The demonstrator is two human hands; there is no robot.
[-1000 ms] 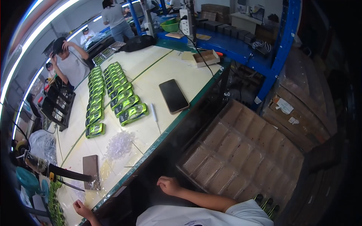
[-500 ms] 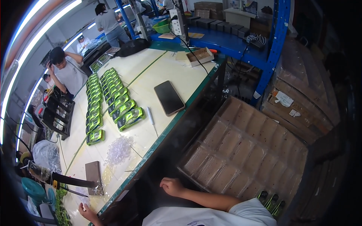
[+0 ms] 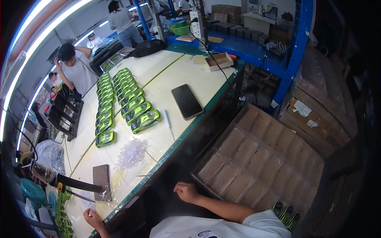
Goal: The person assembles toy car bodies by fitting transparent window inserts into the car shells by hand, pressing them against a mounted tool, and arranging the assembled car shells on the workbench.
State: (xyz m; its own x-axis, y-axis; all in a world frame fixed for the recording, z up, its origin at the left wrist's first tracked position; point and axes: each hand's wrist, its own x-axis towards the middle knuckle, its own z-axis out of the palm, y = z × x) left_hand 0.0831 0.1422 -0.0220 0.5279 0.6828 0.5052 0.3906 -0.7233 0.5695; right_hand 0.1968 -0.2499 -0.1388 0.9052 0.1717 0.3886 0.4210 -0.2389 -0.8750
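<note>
My left hand (image 3: 93, 219) is at the near edge of the table with its fingers curled together; whatever may be between them is too small to make out. Close by lie a brown block (image 3: 101, 180) and a black curved tool arm (image 3: 81, 183) reaching over it. My right hand (image 3: 186, 193) hovers in a loose fist over the dark gap between the table and a clear plastic compartment tray (image 3: 234, 162), with nothing showing in it. Two rows of green-and-black packaged items (image 3: 130, 99) stand on the table, and a heap of small clear plastic pieces (image 3: 133, 153) lies nearer to me.
A smartphone (image 3: 187, 101) and a white pen-like tool (image 3: 167, 118) lie near the table's green edge (image 3: 178, 142). Some green-and-black items (image 3: 285, 214) sit in the tray's near corner. Cardboard boxes (image 3: 305, 107) stack up at right. A person (image 3: 77, 71) sits across the table.
The whole view has shifted, so the table and its things appear further right. My left fingers look more closed than before. The right hand keeps its loose fist.
</note>
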